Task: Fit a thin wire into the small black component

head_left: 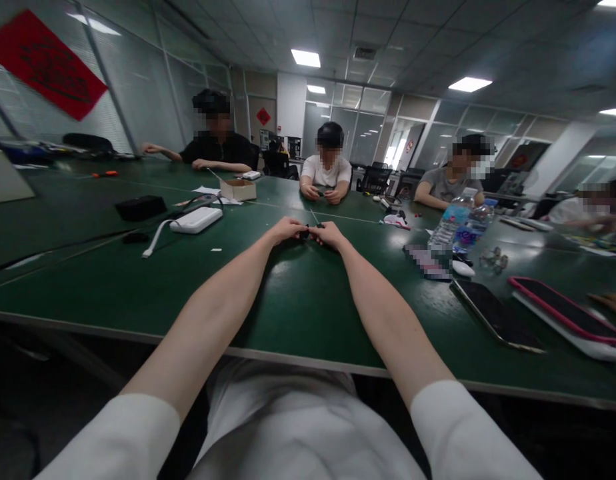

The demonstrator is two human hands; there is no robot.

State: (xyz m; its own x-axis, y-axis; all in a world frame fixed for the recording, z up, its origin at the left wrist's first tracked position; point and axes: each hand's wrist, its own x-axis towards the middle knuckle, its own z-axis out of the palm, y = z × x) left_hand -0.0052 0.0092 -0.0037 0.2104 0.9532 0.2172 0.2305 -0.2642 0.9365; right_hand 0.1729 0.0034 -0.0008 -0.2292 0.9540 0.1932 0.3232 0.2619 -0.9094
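Both my hands meet above the green table (pixel 308 300), at arm's length in front of me. My left hand (pixel 287 230) is closed on a small black part (pixel 304 233), whose kind is too small to make out. Close beside it, my right hand (pixel 330 235) is closed too, its fingertips almost touching the black part. A thin metal rod (pixel 315 217) with a dark end sticks up at the right fingers; it looks like a slim tool, and the fingers hide most of its lower end.
Left of my hands lie a white power bank (pixel 197 220) with a cable, a black box (pixel 141 208) and an open cardboard box (pixel 239 189). On the right are water bottles (pixel 451 223), a white mouse (pixel 463 269) and phones (pixel 495 313). Several people sit around the table.
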